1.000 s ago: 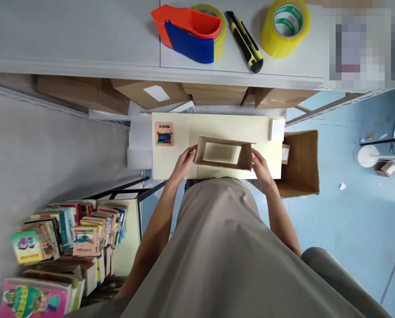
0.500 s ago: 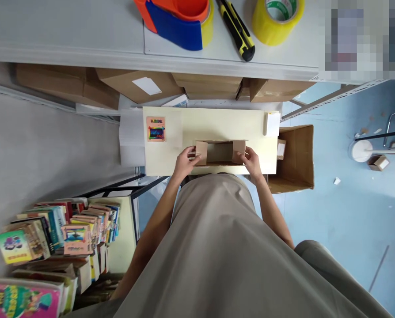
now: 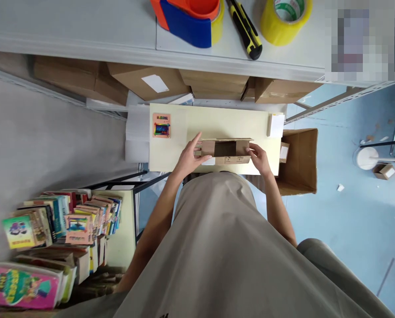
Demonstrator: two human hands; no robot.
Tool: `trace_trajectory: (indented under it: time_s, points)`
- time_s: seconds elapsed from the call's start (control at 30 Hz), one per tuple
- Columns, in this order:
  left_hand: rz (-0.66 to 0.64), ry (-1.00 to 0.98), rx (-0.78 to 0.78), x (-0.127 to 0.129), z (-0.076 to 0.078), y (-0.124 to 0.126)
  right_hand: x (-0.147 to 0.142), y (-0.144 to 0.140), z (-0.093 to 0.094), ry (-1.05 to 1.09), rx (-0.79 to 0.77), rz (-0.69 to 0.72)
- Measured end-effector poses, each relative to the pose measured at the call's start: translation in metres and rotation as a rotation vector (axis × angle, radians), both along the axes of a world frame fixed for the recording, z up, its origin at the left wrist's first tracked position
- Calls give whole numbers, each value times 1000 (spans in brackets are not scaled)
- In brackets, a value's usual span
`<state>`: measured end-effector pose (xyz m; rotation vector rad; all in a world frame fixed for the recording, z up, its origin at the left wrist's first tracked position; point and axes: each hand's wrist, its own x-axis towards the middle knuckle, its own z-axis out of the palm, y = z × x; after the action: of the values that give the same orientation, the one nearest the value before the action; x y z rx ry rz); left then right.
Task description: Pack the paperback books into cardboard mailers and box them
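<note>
Cream surface (image 3: pixel 168 154) sits in front of a grey shelf (image 3: pixel 85 26); blue floor (image 3: pixel 350 221) off to the right. Small cardboard box (image 3: pixel 225 149) is on the surface, near edge, about centre, directly in front of the person. Top not closed: dark interior visible, end flaps angled inward, near long flap carries printed marks plus a white patch at its left.

Left hand (image 3: pixel 189 157): fingers spread wide at the box's left end, thumb on the near-left corner, not clenched. Right hand (image 3: pixel 260 160): fingers curled, grasping the box's right end.

Also on the surface: pink picture-cover book (image 3: pixel 161 125) far left, white stack (image 3: pixel 276 125) far right. Large open carton (image 3: pixel 303 163) just right of the surface, small labelled box (image 3: pixel 284 152) inside it.

Shelf top: orange/blue tape dispenser (image 3: pixel 187 22), yellow-black utility knife (image 3: pixel 245 31), yellow tape roll (image 3: pixel 285 26), in that order left to right. Brown cartons (image 3: pixel 147 81) below the shelf board. Rows of books (image 3: pixel 78 225) lower left. Top-right patch pixelated, can't read it.
</note>
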<state>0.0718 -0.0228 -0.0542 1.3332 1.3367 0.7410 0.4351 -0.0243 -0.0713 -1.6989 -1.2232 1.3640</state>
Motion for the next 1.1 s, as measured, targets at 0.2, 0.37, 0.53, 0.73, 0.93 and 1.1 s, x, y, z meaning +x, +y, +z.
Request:
trace_trajectory:
  time_s: [0.2, 0.37, 0.53, 0.73, 0.93, 1.1]
  points:
    - [-7, 233, 205, 7, -15, 3, -2, -7, 14, -110, 123, 114]
    - [141, 172, 261, 20, -32, -6, -10, -10, 14, -290, 271, 129]
    - [263, 152, 263, 25, -34, -11, -15, -15, 14, -273, 261, 94]
    - [284, 153, 235, 23, -35, -14, -20, -22, 22, -220, 246, 83]
    - [252, 115, 341, 11, -21, -6, -13, -13, 33, -337, 340, 95]
    - [248, 130, 553, 9, 30, 38, -13, 35, 74, -480, 599, 151]
